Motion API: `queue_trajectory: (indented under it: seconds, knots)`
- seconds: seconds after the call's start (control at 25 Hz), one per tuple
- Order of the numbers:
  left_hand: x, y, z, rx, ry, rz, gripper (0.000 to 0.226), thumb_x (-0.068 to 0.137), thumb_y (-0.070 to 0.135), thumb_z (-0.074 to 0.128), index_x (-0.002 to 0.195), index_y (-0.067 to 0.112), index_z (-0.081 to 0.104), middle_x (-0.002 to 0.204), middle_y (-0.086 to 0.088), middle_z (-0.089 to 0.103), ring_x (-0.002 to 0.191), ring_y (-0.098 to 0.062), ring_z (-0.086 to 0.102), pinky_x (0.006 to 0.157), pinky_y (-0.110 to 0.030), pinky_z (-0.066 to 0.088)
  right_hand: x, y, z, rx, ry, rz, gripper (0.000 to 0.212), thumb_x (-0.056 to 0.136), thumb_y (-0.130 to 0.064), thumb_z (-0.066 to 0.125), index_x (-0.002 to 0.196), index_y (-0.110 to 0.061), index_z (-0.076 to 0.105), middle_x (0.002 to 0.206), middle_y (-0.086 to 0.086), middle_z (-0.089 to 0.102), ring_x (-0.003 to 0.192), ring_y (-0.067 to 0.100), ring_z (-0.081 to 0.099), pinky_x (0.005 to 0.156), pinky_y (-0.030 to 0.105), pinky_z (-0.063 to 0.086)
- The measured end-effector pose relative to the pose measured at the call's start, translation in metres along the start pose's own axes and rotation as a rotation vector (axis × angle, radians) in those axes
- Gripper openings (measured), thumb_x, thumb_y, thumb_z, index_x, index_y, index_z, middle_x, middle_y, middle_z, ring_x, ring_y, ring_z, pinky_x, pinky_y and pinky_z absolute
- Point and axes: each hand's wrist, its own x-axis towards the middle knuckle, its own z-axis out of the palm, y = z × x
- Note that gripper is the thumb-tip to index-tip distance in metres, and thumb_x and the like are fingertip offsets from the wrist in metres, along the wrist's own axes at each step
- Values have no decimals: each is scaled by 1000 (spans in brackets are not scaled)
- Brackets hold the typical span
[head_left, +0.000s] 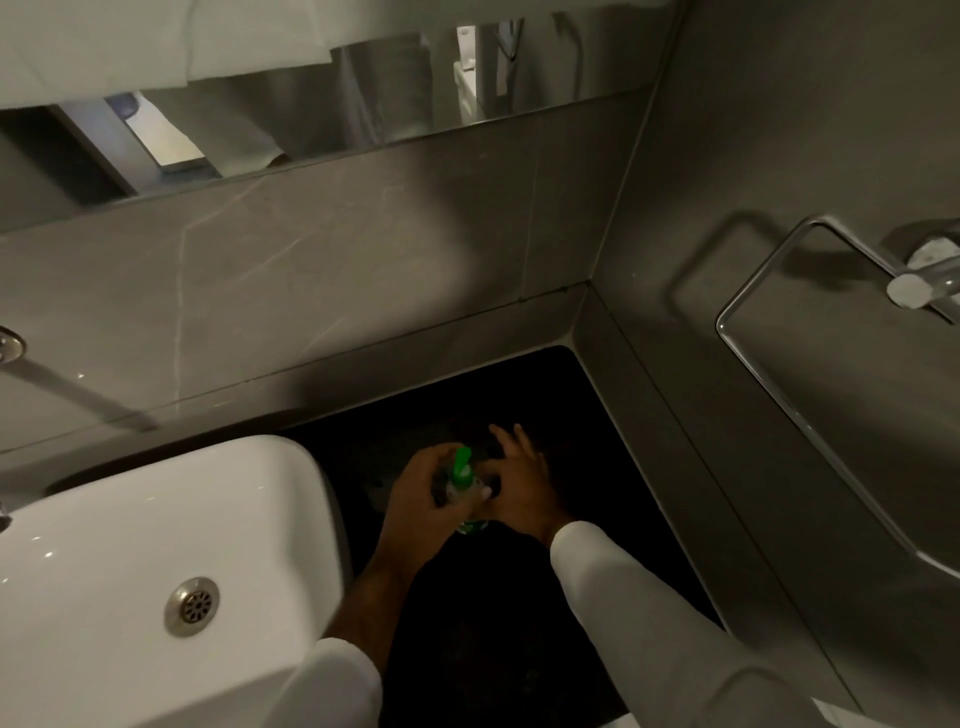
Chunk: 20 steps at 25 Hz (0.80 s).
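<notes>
A small pump bottle with a green nozzle (461, 467) stands over the dark countertop (587, 415), right of the white basin. My left hand (423, 493) grips the bottle's body from the left. Against the bottle's right side is my right hand (519, 483), thumb and curled fingers pinching near the pump's neck while two fingers point up and away. The bottle's lower part is mostly hidden between both hands. White sleeves cover both forearms.
A white ceramic basin (156, 545) with a metal drain (191, 606) fills the lower left. A chrome towel ring (769, 291) hangs on the right wall. Grey tiled walls meet at the corner behind the counter, and a mirror (311, 114) runs above.
</notes>
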Motion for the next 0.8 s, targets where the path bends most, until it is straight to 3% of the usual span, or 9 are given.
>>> queue_trajectory:
  seconds: [0.08, 0.12, 0.24, 0.32, 0.4, 0.52, 0.64, 0.8]
  knots:
    - [0, -1, 4, 61, 82, -8, 29, 83, 22, 85, 103, 34, 69, 97, 18, 71, 96, 0, 70, 76, 0, 48, -1, -1, 3, 46, 10, 33, 36, 66, -44, 85, 100, -34, 76, 170, -10, 7, 157, 28, -2, 126, 54, 14]
    - [0, -1, 4, 37, 88, -17, 29, 87, 15, 81, 105, 34, 70, 97, 18, 71, 97, -1, 71, 79, -1, 49, -1, -1, 4, 46, 11, 40, 43, 65, -44, 87, 105, -33, 76, 170, -10, 7, 157, 28, -1, 125, 52, 15]
    - [-5, -4, 5, -289, -40, -105, 54, 94, -3, 69, 135, 30, 57, 125, 10, 70, 118, -7, 68, 97, -20, 56, -2, 1, 2, -27, 2, 29, 59, 65, -50, 86, 119, -31, 71, 170, -8, 11, 158, 25, -1, 124, 49, 13]
    - [-9, -4, 7, -375, -23, -125, 63, 89, 2, 77, 139, 31, 53, 127, 13, 71, 118, -1, 68, 93, -18, 58, -3, 4, 1, -50, 18, -13, 48, 68, -52, 83, 111, -32, 75, 169, -7, 15, 158, 26, -2, 125, 52, 12]
    - [-9, -2, 9, -291, 67, -104, 55, 80, 11, 87, 127, 28, 62, 116, 12, 75, 106, -1, 73, 83, -15, 59, -5, 5, 1, -32, 29, -11, 44, 69, -51, 82, 108, -31, 76, 169, -8, 16, 158, 26, -1, 125, 53, 13]
    - [-4, -2, 9, -102, 129, -51, 30, 84, 14, 84, 109, 27, 75, 103, 11, 75, 100, 1, 72, 79, -7, 54, -5, 2, 3, -16, 34, 24, 47, 67, -51, 84, 109, -30, 77, 168, -10, 18, 158, 25, 0, 126, 53, 13]
    - [1, -1, 3, -11, 45, -8, 38, 90, 10, 77, 104, 44, 67, 108, 23, 63, 101, 11, 64, 86, -2, 49, -5, 5, 2, 12, 41, 22, 50, 67, -51, 85, 111, -29, 77, 168, -9, 20, 158, 26, 2, 126, 55, 15]
    - [11, -6, 2, 110, -45, 36, 35, 89, 7, 77, 112, 31, 65, 111, 23, 56, 113, -13, 60, 95, -11, 43, -4, 7, 1, -5, 52, 27, 52, 68, -52, 84, 113, -26, 77, 167, -9, 20, 158, 24, 3, 125, 53, 17]
